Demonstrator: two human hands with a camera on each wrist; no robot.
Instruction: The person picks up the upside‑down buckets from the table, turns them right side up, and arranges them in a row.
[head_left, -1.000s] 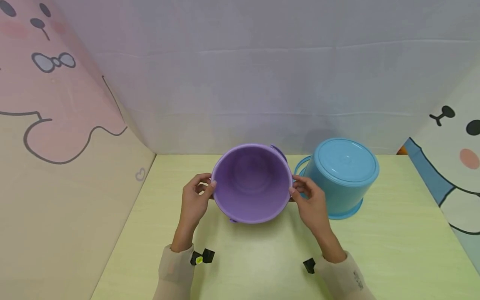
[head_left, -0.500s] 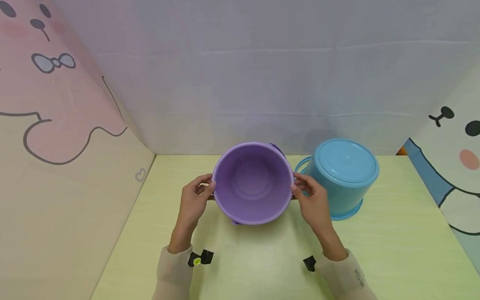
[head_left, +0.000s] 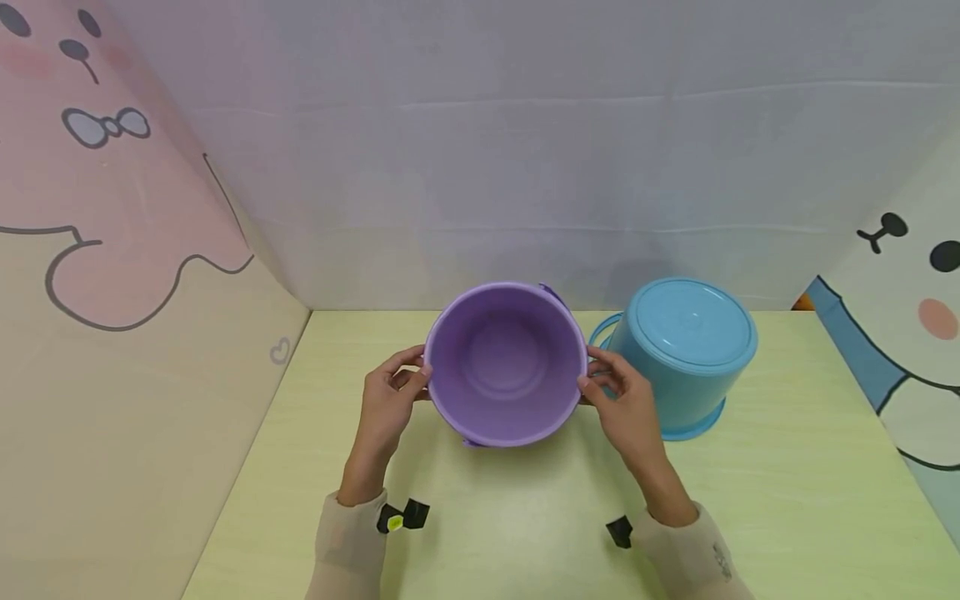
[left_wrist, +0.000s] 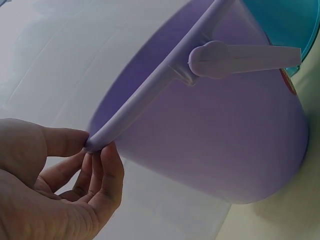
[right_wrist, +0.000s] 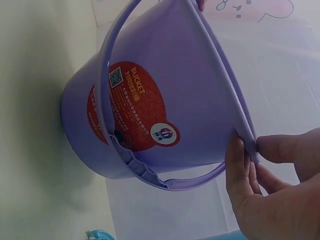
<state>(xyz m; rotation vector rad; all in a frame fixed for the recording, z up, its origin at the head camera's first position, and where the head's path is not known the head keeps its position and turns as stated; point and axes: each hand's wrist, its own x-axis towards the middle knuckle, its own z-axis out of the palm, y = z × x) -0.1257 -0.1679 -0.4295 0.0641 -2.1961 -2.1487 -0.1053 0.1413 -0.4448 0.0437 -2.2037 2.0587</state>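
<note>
A purple bucket point(head_left: 505, 367) stands mouth up in the middle of the head view, its inside visible down to the round bottom. My left hand point(head_left: 390, 392) pinches its rim on the left, thumb over the edge and fingers beneath the lip. On the opposite side my right hand point(head_left: 621, 400) pinches the rim the same way. In the right wrist view the purple handle point(right_wrist: 145, 172) hangs down along the bucket's wall, across a red label point(right_wrist: 137, 100). The left wrist view shows the handle's end joint point(left_wrist: 212, 60) under the rim.
Just right of my right hand a light blue bucket point(head_left: 686, 392) stands upside down, its handle point(head_left: 603, 327) jutting left. Both are on a pale yellow-green table point(head_left: 510, 533). A whitish cloth wall point(head_left: 525, 167) rises behind, with cartoon-printed panels point(head_left: 150, 375) at the sides.
The purple bucket has shifted a few pixels in the head view, its rim slightly higher and further right than a second ago. Both hands keep their hold on the rim.
</note>
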